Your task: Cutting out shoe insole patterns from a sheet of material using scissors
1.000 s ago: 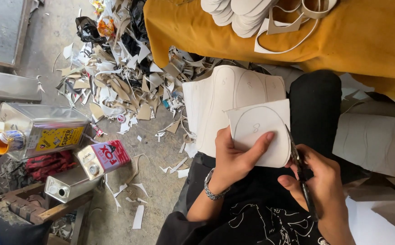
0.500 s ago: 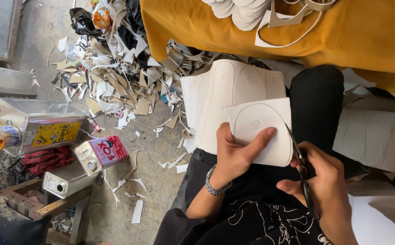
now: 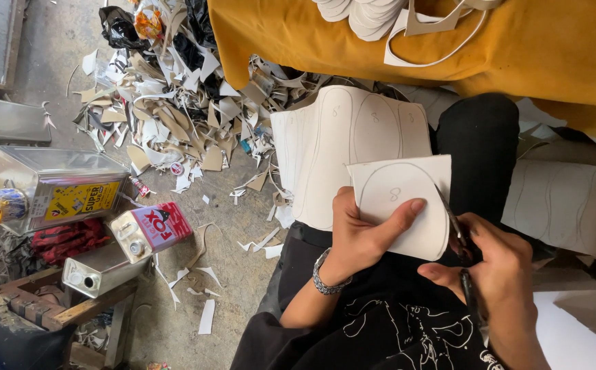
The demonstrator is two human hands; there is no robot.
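- The left hand (image 3: 361,236) grips a small white sheet of stiff card with a pencilled oval outline (image 3: 407,205), thumb laid across its face and fingers curled behind its left edge.
- The card sits above the person's lap, over the black-clad thigh (image 3: 479,147), its lower right edge meeting the scissors.
- The right hand (image 3: 500,274) is closed around the handles of a pair of dark metal scissors (image 3: 457,236); the blades bite into the right edge of the held card, along the drawn curve.
- A metal link bracelet (image 3: 324,274) circles the left wrist.
- Beneath the held card, a larger white card sheet marked with three oval outlines (image 3: 339,144) lies across the lap, its left edge hanging towards the floor.
- Another white marked sheet (image 3: 558,202) lies just beyond the right knee.
- A mustard-yellow cloth (image 3: 551,55) covers the surface at the top, with white cut shapes stacked (image 3: 370,14) at its far edge.
- On the concrete floor (image 3: 236,274) to the left, a heap of card and leather offcuts (image 3: 174,109) spreads towards the top left corner.
- Nearer the left edge stand a large silver rectangular tin with a yellow label (image 3: 58,185), a small red and white tin (image 3: 150,229), and a plain metal tin (image 3: 99,267).
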